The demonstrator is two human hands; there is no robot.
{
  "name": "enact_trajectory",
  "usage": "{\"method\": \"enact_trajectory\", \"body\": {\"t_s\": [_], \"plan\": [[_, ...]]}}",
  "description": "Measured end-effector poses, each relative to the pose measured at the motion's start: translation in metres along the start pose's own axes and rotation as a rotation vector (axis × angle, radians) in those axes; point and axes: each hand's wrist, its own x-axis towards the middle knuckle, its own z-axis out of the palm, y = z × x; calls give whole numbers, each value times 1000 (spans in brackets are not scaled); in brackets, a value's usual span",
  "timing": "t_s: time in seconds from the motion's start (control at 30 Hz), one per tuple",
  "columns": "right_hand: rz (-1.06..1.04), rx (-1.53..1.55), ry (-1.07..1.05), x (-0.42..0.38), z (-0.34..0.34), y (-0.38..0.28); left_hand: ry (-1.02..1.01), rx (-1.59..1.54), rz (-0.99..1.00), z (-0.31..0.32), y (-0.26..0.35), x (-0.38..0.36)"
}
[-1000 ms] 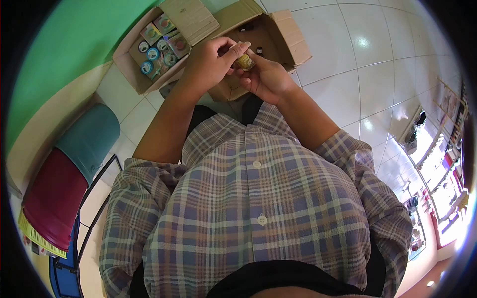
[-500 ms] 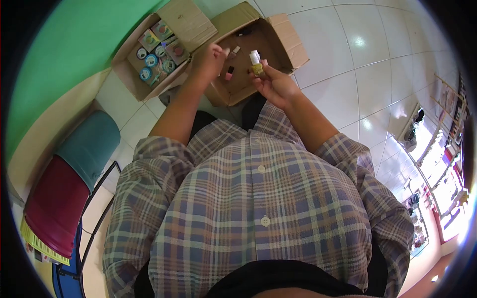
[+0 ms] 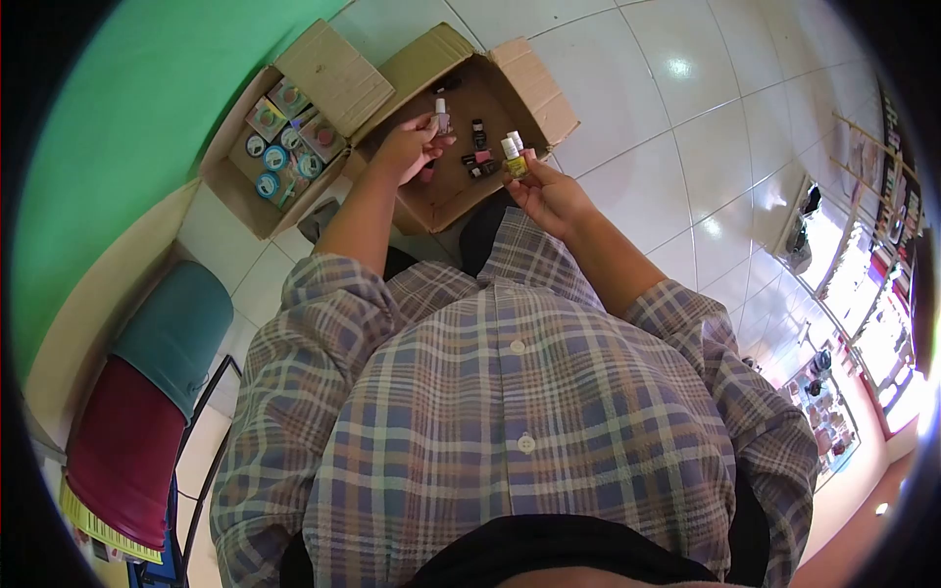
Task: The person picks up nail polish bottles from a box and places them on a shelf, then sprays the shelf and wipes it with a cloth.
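My left hand (image 3: 410, 149) is closed around a small nail polish bottle (image 3: 443, 122) with a white cap and a pale, clear-looking body. It is over the left side of the open cardboard box (image 3: 388, 116). At the box's right side, my right hand (image 3: 549, 196) grips yellow nail polish bottles (image 3: 516, 167); two white caps show side by side above the fingers. Several dark and pink nail polish bottles (image 3: 478, 165) lie on the box floor between my hands. One reddish item (image 3: 426, 172) is partly hidden below my left hand.
A second cardboard box (image 3: 218, 174) on the left holds round tubs (image 3: 267, 184) and small boxed packets (image 3: 266, 119). Teal and maroon chair backs (image 3: 176, 333) stand at the left by the green wall (image 3: 157, 108). White floor tiles (image 3: 637, 167) extend to the right.
My left hand now holds up a white-capped bottle. My right hand still holds yellow polish, with a second white cap now visible. The view has shifted, and more bottles show in the box.
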Motion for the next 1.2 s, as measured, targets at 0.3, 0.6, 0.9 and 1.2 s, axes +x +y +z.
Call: {"method": "enact_trajectory", "body": {"t_s": [0.3, 0.6, 0.9, 1.2], "plan": [[31, 21, -79, 8, 6, 13, -227, -428, -2, 30, 30, -67], [7, -38, -62, 3, 3, 9, -257, -417, 44, 40, 23, -74], [21, -37, -58, 1, 5, 7, 301, 95, 7, 25, -1, -26], [-85, -275, 33, 33, 3, 27, 315, 67, 17, 11, -20, -27]]}}
